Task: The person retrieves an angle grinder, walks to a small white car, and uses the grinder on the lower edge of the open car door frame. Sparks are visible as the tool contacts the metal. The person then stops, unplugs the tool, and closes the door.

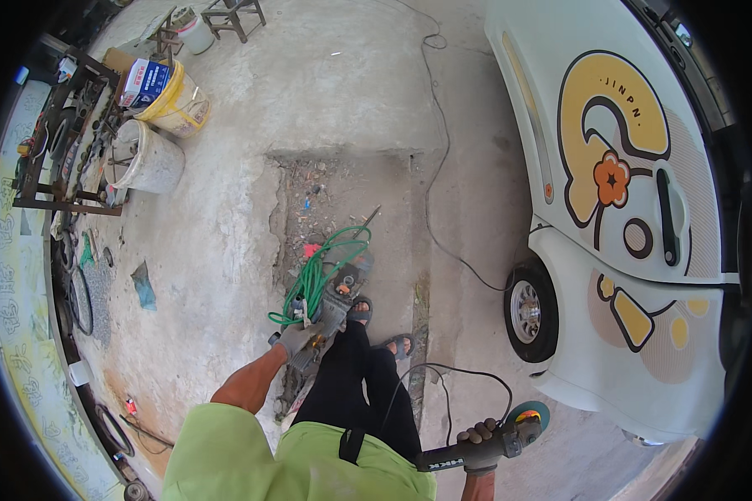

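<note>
My gloved left hand (pixel 296 339) is closed on a grey hammer drill (pixel 334 312) beside my left leg. Its long bit points away from me, over a rough, debris-strewn sunken patch of floor. A coiled green cable (pixel 311 282) lies bunched along the tool's left side. Low on the right, my gloved right hand (pixel 480 446) wraps round the body of a dark angle grinder (pixel 508 441). The grinder's round disc (pixel 533 414), green with yellow and orange, faces away from my body. Beside the grinder, a black cord (pixel 468 369) loops up in front of my legs.
A white van (pixel 635 351) with yellow decorations stands on the right. A thin cable (pixel 433 159) runs across the concrete toward its wheel (pixel 530 311). At left are a yellow bucket (pixel 184 108), a whitish bucket (pixel 157 163) and a cluttered rack (pixel 67 200). Rubble (pixel 307 179) lies ahead.
</note>
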